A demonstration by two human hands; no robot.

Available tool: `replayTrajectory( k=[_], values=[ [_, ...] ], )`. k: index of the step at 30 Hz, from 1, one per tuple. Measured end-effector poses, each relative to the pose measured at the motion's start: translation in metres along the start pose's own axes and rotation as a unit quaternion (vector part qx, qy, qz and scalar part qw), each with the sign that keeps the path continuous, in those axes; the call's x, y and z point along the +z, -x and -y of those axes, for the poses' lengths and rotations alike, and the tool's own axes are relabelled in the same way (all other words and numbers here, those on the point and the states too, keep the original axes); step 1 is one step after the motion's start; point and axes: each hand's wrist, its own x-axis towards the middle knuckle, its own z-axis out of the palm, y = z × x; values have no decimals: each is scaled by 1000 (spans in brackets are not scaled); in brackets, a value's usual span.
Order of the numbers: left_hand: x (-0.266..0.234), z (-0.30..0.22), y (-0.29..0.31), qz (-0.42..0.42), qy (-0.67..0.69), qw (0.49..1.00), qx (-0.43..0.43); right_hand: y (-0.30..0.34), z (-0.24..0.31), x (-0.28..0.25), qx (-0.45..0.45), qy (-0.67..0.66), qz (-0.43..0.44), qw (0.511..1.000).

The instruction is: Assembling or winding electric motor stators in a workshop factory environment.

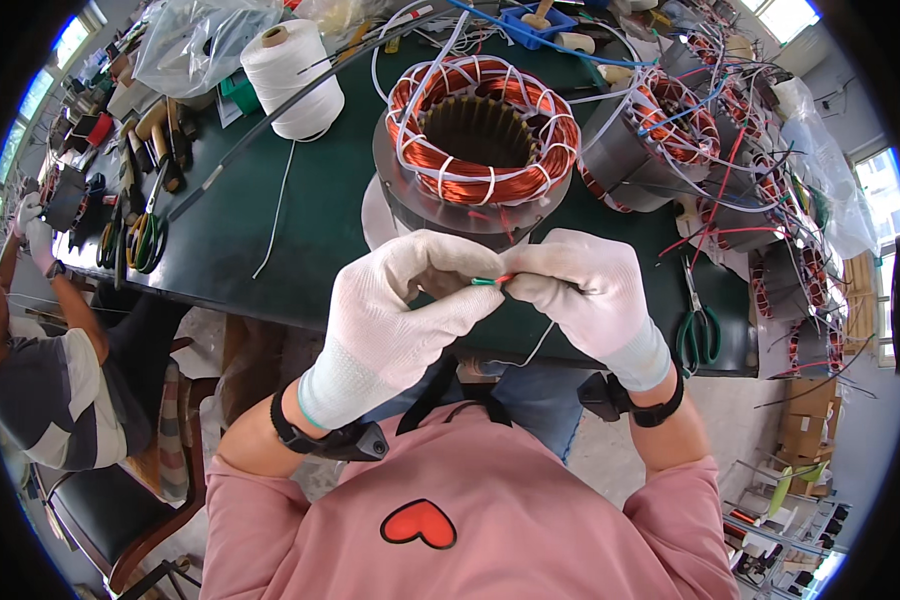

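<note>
My left hand [395, 315], in a white glove, pinches a thin green piece [485, 282] between thumb and forefinger; it looks like a wire end or a sleeve. Tip to tip with it, my right hand [585, 290], also gloved, pinches a short red wire [504, 279]. The two pieces meet between my fingertips, and whether they are joined I cannot tell. Just beyond my hands stands a motor stator [450, 205], upright. Its copper winding is tied round with white cord, and red leads hang down its near side.
A white cone of cord [292, 80] stands at the back left, near several scissors and hammers [150, 170]. Green-handled scissors [698, 325] lie by the right front edge. More wound stators [660, 140] crowd the right side. A co-worker [60, 370] sits at the left.
</note>
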Motion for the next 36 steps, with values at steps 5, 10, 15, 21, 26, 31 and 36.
replayTrajectory(
  k=[5, 10, 15, 21, 26, 31, 36],
  values=[
    [9, -1, -1, -15, -7, 999, 36, 1, -6, 4, -19, -27, -21, 999],
    [11, 0, -5, -20, -74, 995, 66, 4, -7, 4, 19, -75, -26, 997],
    [14, -7, -3, -45, -106, 989, 89, 2, -1, 1, 27, -50, -19, 998],
    [0, 8, -3, -74, -162, 947, 267, 3, 6, 10, -54, 41, -58, 996],
    [-3, 18, -1, -55, -94, 974, 196, -1, 7, 7, -90, 92, -75, 989],
    [-37, 8, 6, -34, -39, 983, 176, -8, 6, 1, -95, 74, -31, 992],
    [-138, -14, -46, -155, -140, 978, 27, 6, 15, -6, 30, 7, -27, 999]
  ],
)
